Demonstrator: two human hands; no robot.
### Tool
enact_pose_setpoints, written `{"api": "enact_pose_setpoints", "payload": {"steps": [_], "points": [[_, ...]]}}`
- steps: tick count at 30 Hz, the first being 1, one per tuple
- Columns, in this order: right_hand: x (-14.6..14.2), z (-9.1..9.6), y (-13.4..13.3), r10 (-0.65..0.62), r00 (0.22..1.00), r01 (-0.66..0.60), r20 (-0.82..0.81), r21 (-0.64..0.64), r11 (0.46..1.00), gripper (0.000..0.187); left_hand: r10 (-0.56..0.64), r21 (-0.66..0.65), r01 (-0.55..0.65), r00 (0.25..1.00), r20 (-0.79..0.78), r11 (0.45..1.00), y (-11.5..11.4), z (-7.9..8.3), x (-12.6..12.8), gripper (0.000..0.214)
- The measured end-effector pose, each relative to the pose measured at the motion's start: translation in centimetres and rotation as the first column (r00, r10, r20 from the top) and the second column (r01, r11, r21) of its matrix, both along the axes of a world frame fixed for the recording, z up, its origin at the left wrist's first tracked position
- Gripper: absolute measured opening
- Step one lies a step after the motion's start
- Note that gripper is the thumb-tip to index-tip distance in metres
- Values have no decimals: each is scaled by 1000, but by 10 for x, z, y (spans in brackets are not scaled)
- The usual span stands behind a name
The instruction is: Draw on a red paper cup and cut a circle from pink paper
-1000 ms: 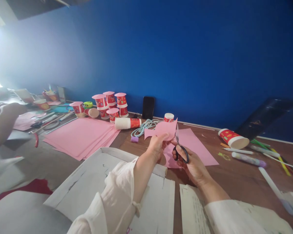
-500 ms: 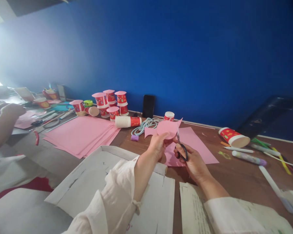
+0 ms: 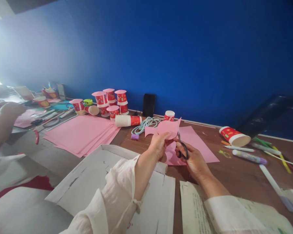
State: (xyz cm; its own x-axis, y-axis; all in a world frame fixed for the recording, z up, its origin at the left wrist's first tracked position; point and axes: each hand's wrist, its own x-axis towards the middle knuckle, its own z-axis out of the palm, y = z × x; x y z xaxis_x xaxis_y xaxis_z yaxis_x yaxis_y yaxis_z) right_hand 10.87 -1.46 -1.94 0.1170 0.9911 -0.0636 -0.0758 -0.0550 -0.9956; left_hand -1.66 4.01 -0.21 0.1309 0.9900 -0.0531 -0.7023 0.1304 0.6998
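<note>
My left hand (image 3: 160, 143) pinches a piece of pink paper (image 3: 168, 127) with a rounded outline and a strip sticking out to the left. Fingers of my right hand (image 3: 191, 157) are closed around the dark handles of a pair of scissors (image 3: 183, 150). Its blades point up and lie against the right edge of the pink piece; how far they are apart is too small to tell. Beneath both hands, a larger pink sheet (image 3: 197, 146) lies flat on the brown table (image 3: 224, 175).
Left stand a stack of pink sheets (image 3: 80, 133) and red paper cups (image 3: 101, 99) topped with pink discs. A nested cup stack (image 3: 128, 121), pale cord (image 3: 146, 125) and phone (image 3: 148, 104) sit behind. Markers (image 3: 249, 157) lie right. Another person's arm (image 3: 6, 123) is at far left.
The paper's pointed upper right tip has shifted slightly left beside the scissor blades. Both hands keep nearly the same place and the same hold.
</note>
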Motion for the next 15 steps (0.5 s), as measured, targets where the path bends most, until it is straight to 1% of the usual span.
{"api": "enact_pose_setpoints", "payload": {"steps": [4, 10, 15], "points": [[0, 2, -1, -1, 1000, 2, 22, -25, 1000, 52, -10, 7, 10, 1000, -8, 1000, 0, 0, 0, 21], [2, 0, 0, 0, 999, 1, 40, -16, 1000, 53, -4, -62, 3, 1000, -11, 998, -2, 7, -1, 29], [2, 1, 0, 0, 998, 1, 64, -21, 1000, 54, 2, -81, -4, 1000, -16, 997, -3, 10, -1, 29]]}}
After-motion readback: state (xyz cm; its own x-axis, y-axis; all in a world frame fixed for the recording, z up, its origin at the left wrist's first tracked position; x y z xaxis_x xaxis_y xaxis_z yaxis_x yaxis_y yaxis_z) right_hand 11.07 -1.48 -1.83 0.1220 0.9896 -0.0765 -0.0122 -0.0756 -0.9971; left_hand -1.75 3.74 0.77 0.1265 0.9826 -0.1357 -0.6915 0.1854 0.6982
